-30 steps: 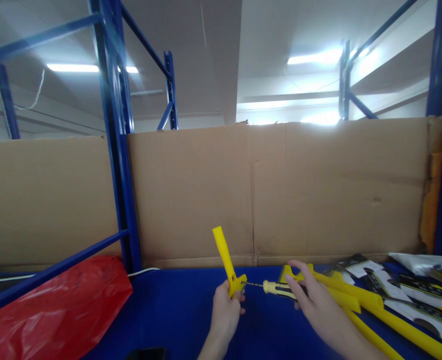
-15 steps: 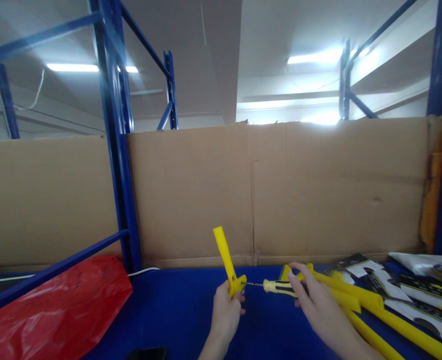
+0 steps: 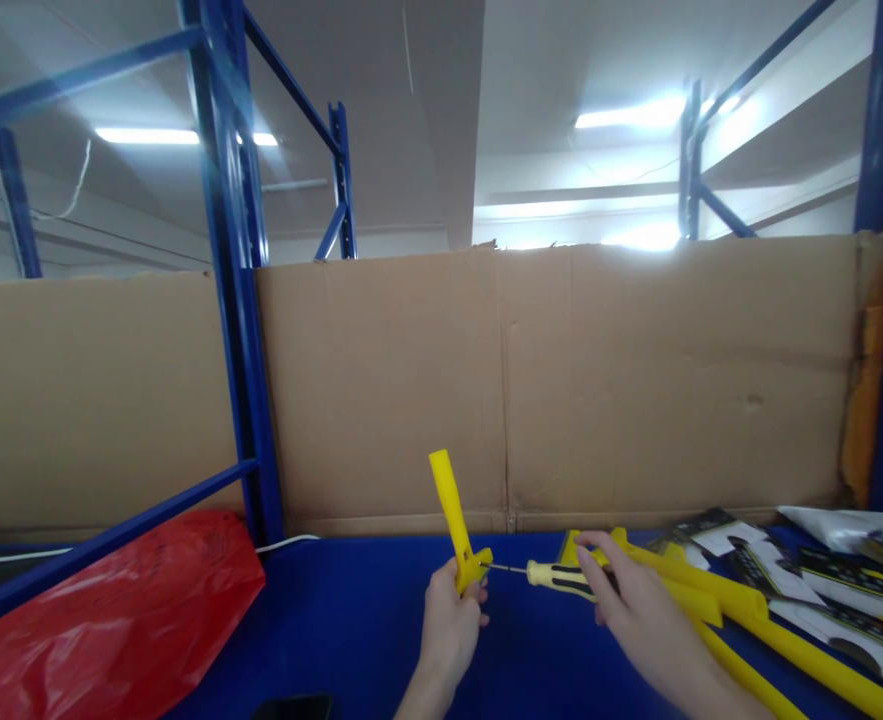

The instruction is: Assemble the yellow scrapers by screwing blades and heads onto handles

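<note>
My left hand (image 3: 448,620) is closed around the lower end of a yellow plastic part with a tube-like handle (image 3: 450,500), which stands up tilted to the left. From the right, a screwdriver (image 3: 557,576) with a pale yellow and black handle lies level, its thin shaft reaching the head of the yellow part. Whether a screw sits at the tip is too small to tell. My right hand (image 3: 628,605) holds the end of the screwdriver's handle between thumb and fingers. Behind that hand lie several yellow tubes (image 3: 823,655) on the blue tabletop.
Black and white packages (image 3: 846,610) lie at the right edge. A red plastic bag (image 3: 133,620) fills the lower left, beside a blue rack post (image 3: 250,400). Cardboard (image 3: 411,390) stands along the back. A dark object (image 3: 295,708) shows at the bottom edge.
The fingers of my right hand have shifted slightly on the screwdriver's handle. The yellow part and my left hand have barely moved.
</note>
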`<control>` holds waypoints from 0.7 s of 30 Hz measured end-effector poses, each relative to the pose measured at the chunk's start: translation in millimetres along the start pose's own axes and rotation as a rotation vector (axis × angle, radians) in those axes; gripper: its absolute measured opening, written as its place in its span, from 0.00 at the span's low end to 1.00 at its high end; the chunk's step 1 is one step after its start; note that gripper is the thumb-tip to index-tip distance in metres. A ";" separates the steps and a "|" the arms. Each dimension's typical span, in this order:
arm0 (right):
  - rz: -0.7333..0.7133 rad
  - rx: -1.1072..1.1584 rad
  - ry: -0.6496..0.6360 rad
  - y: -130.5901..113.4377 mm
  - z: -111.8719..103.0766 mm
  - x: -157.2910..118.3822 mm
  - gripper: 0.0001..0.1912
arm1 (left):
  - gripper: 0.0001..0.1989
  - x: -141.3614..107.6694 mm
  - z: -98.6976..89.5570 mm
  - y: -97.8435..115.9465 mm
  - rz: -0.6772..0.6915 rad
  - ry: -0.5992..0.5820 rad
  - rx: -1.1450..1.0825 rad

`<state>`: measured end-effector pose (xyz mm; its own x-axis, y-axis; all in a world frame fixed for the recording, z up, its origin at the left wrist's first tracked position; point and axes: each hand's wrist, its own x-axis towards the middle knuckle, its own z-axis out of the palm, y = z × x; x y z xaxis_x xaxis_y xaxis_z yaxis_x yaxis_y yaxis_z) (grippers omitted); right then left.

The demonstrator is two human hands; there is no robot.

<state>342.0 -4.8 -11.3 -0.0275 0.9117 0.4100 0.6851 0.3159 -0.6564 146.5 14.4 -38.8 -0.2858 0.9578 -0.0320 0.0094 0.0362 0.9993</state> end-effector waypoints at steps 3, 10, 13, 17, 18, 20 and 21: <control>-0.023 0.023 -0.017 -1.3 3.7 -3.3 0.18 | 0.15 0.9 -1.2 0.9 -0.013 0.001 0.014; -0.130 0.051 -0.001 8.5 6.5 -2.8 0.18 | 0.14 3.7 -2.3 -1.2 -0.005 0.013 -0.038; -0.077 -0.009 -0.022 4.5 1.0 -2.1 0.14 | 0.15 3.2 -2.2 -1.5 0.005 0.017 -0.032; -0.037 -0.035 -0.072 -5.1 -1.6 -2.5 0.16 | 0.15 3.1 -2.9 -1.4 0.031 -0.007 0.019; -0.027 -0.030 -0.075 -6.5 -0.9 -2.8 0.18 | 0.15 3.4 -3.2 -1.5 0.035 -0.012 0.033; -0.022 -0.008 -0.057 -6.7 1.2 -3.7 0.17 | 0.15 4.3 -3.5 -1.8 0.038 -0.020 0.049; -0.037 0.007 -0.041 -5.5 2.3 -4.1 0.16 | 0.16 4.6 -3.7 -1.9 0.036 -0.018 0.048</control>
<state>336.7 -9.7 -10.8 -0.0822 0.9094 0.4077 0.6779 0.3509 -0.6460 141.6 17.7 -40.8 -0.2672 0.9636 0.0031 0.0650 0.0148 0.9978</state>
